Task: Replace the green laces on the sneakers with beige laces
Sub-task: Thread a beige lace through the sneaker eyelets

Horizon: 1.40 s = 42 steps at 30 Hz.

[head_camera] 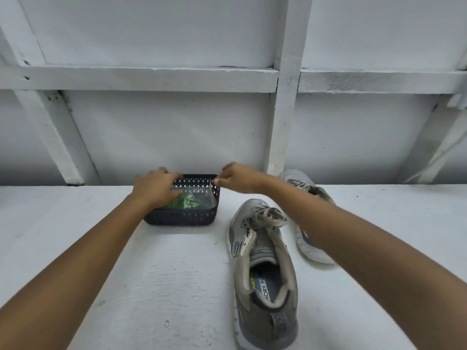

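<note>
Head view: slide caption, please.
Left hand and right hand handle bagged green laces in dark plastic basket beside grey sneakers.

White ledge [75, 223]: basket [182, 219], two sneakers [262, 274]

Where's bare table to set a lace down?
Table left of the basket; the front strip left of the near sneaker, though the left forearm crosses it; far right past the far sneaker. Crowded: basket-to-sneaker gap.

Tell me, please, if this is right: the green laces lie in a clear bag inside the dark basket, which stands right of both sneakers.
Not quite: in the head view the dark basket stands left of the near sneaker and the far sneaker. The green laces do lie in a clear bag inside it.
</note>
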Tool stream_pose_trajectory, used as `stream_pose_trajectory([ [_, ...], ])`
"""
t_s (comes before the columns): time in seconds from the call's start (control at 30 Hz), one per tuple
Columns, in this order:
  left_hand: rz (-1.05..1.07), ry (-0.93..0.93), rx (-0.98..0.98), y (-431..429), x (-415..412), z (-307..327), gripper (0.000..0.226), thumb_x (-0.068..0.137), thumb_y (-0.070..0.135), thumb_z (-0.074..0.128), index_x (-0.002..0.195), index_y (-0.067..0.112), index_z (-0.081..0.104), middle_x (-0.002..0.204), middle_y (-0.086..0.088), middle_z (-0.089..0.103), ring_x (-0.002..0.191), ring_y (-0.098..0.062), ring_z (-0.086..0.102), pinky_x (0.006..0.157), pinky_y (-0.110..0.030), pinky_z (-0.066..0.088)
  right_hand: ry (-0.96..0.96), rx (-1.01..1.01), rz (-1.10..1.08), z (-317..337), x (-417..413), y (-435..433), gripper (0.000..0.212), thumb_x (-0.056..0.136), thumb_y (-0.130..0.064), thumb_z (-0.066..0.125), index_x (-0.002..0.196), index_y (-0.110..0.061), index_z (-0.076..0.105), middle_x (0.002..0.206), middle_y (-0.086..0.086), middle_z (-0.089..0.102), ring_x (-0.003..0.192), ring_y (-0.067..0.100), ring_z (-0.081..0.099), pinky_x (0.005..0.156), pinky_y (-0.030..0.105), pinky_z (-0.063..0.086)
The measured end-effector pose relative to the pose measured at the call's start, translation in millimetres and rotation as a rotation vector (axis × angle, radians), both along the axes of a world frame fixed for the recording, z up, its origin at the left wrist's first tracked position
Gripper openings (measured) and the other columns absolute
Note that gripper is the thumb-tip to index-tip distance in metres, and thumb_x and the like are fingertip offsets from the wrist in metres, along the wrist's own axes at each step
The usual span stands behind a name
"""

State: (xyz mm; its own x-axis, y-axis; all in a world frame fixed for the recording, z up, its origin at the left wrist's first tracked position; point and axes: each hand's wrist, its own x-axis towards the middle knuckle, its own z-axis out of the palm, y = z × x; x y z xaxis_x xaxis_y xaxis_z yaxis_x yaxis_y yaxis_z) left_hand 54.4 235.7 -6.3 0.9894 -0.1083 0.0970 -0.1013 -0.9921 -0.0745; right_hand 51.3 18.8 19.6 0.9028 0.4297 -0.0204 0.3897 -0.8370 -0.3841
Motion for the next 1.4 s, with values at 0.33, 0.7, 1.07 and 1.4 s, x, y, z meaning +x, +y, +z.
stream_pose_trajectory([
  [0.33,-0.321,0.272,-0.596,-121,-60,-2,0.024,0.093,0.038,0.053,0.111,0.022,0.056,0.105,0.001,0.065,0.085,-0.013,0.056,0.076,-0.027,0.043,0.154,-0.059,-0.179,0,-68,-99,0.030,0.095,-0.023,0.047,0.121,-0.020,0.061,0.090,0.003,0.071,0.080,0.018,0.069,0.073,0.033,0.057],
  [0.7,-0.343,0.380,-0.730,-133,-67,-21,0.021,0.090,0.012,0.057,0.106,0.018,0.069,0.105,-0.002,0.066,0.087,-0.012,0.058,0.080,-0.023,0.045,-0.025,-0.204,-0.018,-23,-93,-95,0.023,0.090,-0.024,0.059,0.105,-0.008,0.066,0.092,0.008,0.067,0.084,0.025,0.060,0.069,0.032,0.039],
  [1.07,-0.303,0.287,-1.213,-128,-72,-24,0.010,0.089,0.021,0.064,0.090,0.031,0.066,0.079,0.004,0.065,0.069,-0.002,0.058,0.071,-0.021,0.044,0.179,0.463,-0.251,7,-77,-97,0.022,0.096,-0.014,0.044,0.077,-0.015,0.055,0.076,0.002,0.063,0.066,0.012,0.064,0.055,0.026,0.051],
  [1.4,-0.206,0.333,-1.803,-122,-70,-15,0.014,0.093,0.004,0.051,0.092,0.007,0.065,0.049,0.006,0.051,0.051,-0.008,0.058,0.067,-0.025,0.053,0.381,0.946,-0.305,23,-69,-104,0.026,0.099,-0.018,0.045,0.076,-0.011,0.055,0.072,0.005,0.056,0.066,0.017,0.058,0.070,0.038,0.056],
])
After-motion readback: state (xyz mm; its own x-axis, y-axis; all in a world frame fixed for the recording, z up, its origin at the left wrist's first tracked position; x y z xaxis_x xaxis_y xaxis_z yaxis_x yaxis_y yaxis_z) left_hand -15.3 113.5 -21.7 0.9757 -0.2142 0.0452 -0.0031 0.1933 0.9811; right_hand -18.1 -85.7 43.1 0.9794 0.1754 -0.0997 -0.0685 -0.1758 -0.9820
